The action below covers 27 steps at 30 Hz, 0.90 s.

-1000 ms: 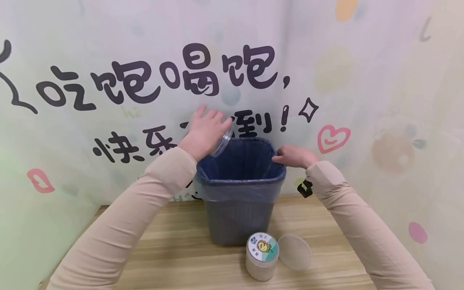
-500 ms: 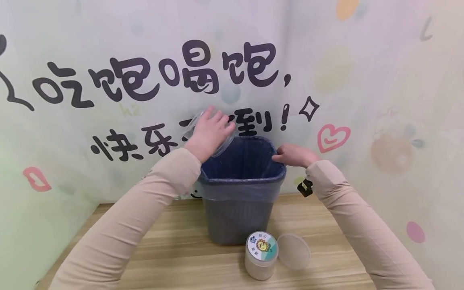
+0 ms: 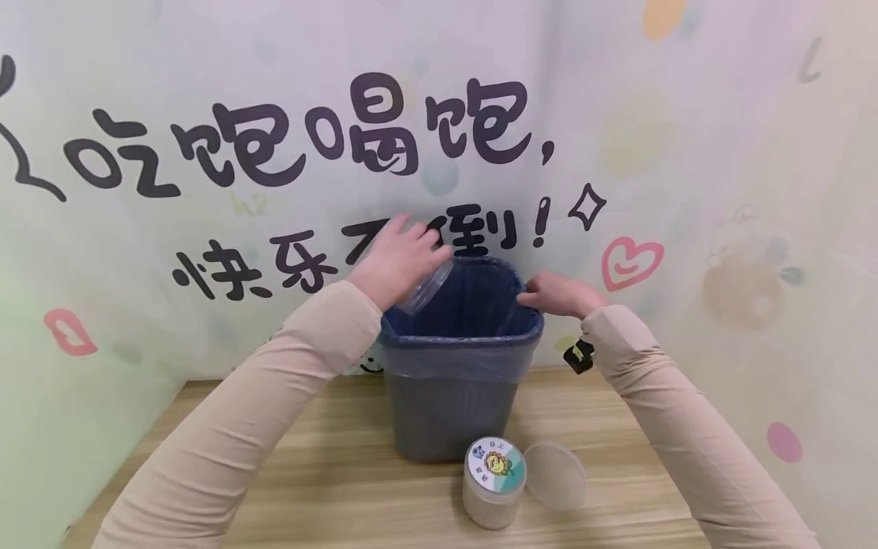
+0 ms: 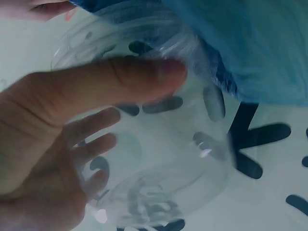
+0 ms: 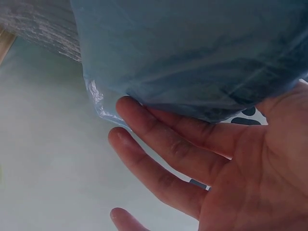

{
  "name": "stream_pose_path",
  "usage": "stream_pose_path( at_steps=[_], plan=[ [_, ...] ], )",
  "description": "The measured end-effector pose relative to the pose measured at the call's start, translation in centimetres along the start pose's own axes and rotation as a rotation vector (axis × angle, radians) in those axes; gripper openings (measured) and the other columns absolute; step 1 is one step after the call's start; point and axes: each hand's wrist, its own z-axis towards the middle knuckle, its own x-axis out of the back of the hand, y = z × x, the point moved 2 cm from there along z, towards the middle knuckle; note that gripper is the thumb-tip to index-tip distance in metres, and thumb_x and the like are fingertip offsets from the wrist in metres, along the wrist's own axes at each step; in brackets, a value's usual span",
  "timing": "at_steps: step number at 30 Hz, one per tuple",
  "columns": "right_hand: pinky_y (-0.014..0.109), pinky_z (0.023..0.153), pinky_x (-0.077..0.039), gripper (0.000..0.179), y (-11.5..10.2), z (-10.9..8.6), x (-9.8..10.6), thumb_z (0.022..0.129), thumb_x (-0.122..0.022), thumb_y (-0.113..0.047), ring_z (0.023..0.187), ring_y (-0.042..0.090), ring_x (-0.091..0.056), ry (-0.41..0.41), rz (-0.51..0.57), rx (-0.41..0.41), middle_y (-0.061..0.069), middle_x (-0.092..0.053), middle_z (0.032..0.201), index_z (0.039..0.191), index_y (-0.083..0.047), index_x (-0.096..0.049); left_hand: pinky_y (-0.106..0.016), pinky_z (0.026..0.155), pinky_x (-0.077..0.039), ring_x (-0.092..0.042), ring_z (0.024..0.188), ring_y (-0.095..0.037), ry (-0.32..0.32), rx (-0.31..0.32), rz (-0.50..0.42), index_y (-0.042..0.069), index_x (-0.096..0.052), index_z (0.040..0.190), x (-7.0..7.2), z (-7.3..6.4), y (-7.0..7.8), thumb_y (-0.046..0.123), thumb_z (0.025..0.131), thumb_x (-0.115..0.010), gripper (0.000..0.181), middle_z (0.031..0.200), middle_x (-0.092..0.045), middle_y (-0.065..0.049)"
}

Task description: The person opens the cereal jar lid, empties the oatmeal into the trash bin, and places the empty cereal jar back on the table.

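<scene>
The left hand (image 3: 396,258), grip clamped, is holding a clear, round plastic container (image 3: 428,290) tilted (smooth, glossy) by the left edge of a grey bin (image 3: 449,415) lined with wrinkled blue film (image 3: 459,363). The right hand (image 3: 559,293) is pinching the bin's rim. A beige lidded jar (image 3: 491,497) and translucent disc (image 3: 559,476) are resting on the woodgrain desk (image 3: 329,465), before a white lettered wall (image 3: 274,46).

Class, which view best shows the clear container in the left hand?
The left wrist view: the clear container fills much of the frame. The head view shows only parts around the left hand; the right wrist view, none.
</scene>
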Motion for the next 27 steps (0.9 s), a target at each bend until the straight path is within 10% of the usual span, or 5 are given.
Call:
stream_pose_path(
  at_steps=[7, 17, 27],
  plan=[
    [0.031, 0.06, -0.038, 0.028, 0.0, -0.3, 0.0, 0.094, -0.049, -0.017, 0.061, 0.016, -0.046, 0.023, -0.015, 0.008, -0.001, -0.048, 0.064, 0.071, -0.004, -0.057, -0.047, 0.112, -0.015, -0.037, 0.13, -0.029, -0.011, 0.001, -0.009, 0.02, -0.043, 0.137, 0.0, -0.4, 0.2, 0.005, 0.08, -0.072, 0.066, 0.137, -0.046, -0.008],
    [0.029, 0.06, -0.036, 0.026, 0.0, 0.3, -0.1, 0.093, -0.048, -0.015, 0.06, 0.015, -0.044, 0.007, 0.027, 0.018, -0.001, -0.047, 0.063, 0.071, -0.004, -0.057, -0.052, 0.113, -0.01, -0.029, 0.134, -0.036, -0.008, 0.064, -0.375, 0.01, -0.033, 0.145, -1.2, -1.9, -4.5, 0.007, 0.058, -0.086, 0.102, 0.144, -0.037, -0.016],
    [0.029, 0.059, -0.035, 0.025, 0.1, 0.2, -0.1, 0.093, -0.048, -0.018, 0.062, 0.015, -0.044, 0.013, 0.034, 0.029, -0.001, -0.048, 0.065, 0.072, -0.006, -0.056, -0.061, 0.107, -0.018, -0.025, 0.135, -0.043, -0.028, 0.102, -0.652, 0.001, -0.027, 0.147, -2.5, -4.1, -7.2, 0.013, 0.063, -0.087, 0.105, 0.149, -0.031, -0.023]
  ],
)
